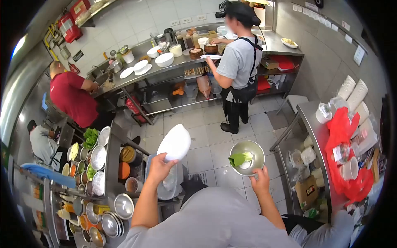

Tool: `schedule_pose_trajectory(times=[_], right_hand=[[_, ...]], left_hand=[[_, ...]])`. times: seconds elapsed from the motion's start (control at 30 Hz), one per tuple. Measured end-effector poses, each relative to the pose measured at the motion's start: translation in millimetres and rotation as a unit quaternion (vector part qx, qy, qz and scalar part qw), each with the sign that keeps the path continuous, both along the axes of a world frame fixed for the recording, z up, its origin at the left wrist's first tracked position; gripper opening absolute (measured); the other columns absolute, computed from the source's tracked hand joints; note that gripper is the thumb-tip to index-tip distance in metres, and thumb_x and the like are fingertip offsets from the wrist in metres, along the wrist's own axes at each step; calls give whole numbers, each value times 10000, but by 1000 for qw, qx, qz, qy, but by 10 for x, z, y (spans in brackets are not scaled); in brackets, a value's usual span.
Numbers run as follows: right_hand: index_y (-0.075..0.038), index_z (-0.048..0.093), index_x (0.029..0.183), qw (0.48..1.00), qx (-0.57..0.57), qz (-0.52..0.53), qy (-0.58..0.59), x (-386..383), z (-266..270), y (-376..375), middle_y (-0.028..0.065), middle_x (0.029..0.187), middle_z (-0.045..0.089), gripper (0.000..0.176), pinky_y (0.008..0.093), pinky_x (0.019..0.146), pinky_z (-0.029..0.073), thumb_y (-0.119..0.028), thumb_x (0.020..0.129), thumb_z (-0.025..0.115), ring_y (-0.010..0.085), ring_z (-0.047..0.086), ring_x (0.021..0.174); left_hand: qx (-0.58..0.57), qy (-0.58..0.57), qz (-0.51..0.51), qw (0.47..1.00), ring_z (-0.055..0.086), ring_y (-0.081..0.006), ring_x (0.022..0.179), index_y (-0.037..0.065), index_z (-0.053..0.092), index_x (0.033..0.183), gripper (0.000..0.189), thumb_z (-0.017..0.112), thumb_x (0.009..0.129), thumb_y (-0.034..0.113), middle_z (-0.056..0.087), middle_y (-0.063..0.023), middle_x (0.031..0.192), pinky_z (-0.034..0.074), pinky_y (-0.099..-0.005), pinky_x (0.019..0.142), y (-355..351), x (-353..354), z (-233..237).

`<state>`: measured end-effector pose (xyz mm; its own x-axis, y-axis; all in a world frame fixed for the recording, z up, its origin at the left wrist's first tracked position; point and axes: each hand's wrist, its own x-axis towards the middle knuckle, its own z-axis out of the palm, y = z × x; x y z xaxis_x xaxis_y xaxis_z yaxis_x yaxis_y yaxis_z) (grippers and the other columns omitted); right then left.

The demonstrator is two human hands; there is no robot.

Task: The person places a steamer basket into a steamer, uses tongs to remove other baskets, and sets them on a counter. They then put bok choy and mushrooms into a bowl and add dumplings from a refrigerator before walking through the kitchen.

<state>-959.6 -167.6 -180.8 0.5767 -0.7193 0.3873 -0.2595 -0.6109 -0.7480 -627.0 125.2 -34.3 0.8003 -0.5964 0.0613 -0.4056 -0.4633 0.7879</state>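
A white dish is gripped at its lower edge by my left hand, with the fingers closed on it. My right hand pinches the near rim of a round metal bowl. Inside that bowl lie a green leafy vegetable and something white. The dish and the bowl are held apart, above the tiled floor. Below my left hand stands a clear plastic bin.
Ingredient bowls fill the left station. A person in grey stands at the back counter; a person in red and another person are at the left. A steel table with red plastic is right. A grey sleeve shows lower right.
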Motion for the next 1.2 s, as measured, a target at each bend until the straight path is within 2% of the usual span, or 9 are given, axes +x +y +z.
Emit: schedule_pose_trajectory(times=[0.13,0.27,0.4,0.6,0.67,0.8,1.03,1.13,1.2], right_hand=[[-81,640,943,999,-31,-17,21,479,-209,-418,180,1162,605,273,465,914,523,-31,732,806,422,614,1096],[-74,640,946,993,14,-100,58,865,-389,-547,198,1202,613,301,458,921,520,20,716,809,432,620,1107],[-53,623,943,969,22,-214,123,1540,-154,-718,200,1180,612,284,464,901,514,19,750,819,436,620,1070],[-43,616,970,949,2,-297,104,2648,207,-1036,198,1165,601,283,456,894,506,20,772,810,426,611,1037],[-42,617,981,939,3,-326,108,2886,264,-1067,196,1170,600,289,450,897,506,28,773,804,421,613,1043],[-43,619,1010,920,19,-380,90,3140,161,-952,207,1194,599,301,451,970,482,49,778,788,424,600,1123],[-28,622,1055,882,55,-437,170,3170,-106,-724,267,1381,574,289,480,1114,414,28,818,779,466,534,1303],[-28,618,1066,882,86,-431,169,3280,-58,-833,275,1369,573,300,496,1112,413,17,822,787,481,530,1297],[-32,615,1061,892,74,-416,162,3376,41,-966,278,1354,573,307,492,1104,420,12,816,795,479,539,1283]], left_hand=[[54,6,-18,998,691,-204,796,-2,766,1050,278,852,867,190,757,-143,868,540,-374,752,-721,1102,-117],[35,-53,-69,996,721,-331,833,-28,751,1049,340,865,834,210,749,-221,903,549,-428,784,-1552,2587,-510],[125,-151,-17,981,723,-433,979,-39,752,1073,497,856,823,376,748,-273,1023,558,-477,866,-2779,4058,-261],[76,-257,-1,963,708,-433,1079,-11,735,1197,505,812,848,345,743,-266,1120,560,-493,941,-4550,6155,-395],[152,-178,-10,972,707,-407,1109,13,737,1216,486,805,852,327,740,-249,1165,560,-484,956,-4978,6444,-80],[188,-236,-15,953,708,-381,1118,55,748,1221,451,792,836,286,748,-209,1180,564,-484,964,-5654,7281,-346],[155,-276,-99,943,700,-394,1118,45,756,1120,380,760,834,295,744,-211,1180,552,-497,983,-6350,7709,-732],[202,-251,-70,944,671,-383,1184,70,761,1133,340,765,860,272,738,-179,1208,562,-495,978,-6365,7417,-551],[201,-257,-70,943,654,-386,1213,68,757,1150,344,767,865,260,734,-183,1216,554,-481,998,-6454,7606,-775]])
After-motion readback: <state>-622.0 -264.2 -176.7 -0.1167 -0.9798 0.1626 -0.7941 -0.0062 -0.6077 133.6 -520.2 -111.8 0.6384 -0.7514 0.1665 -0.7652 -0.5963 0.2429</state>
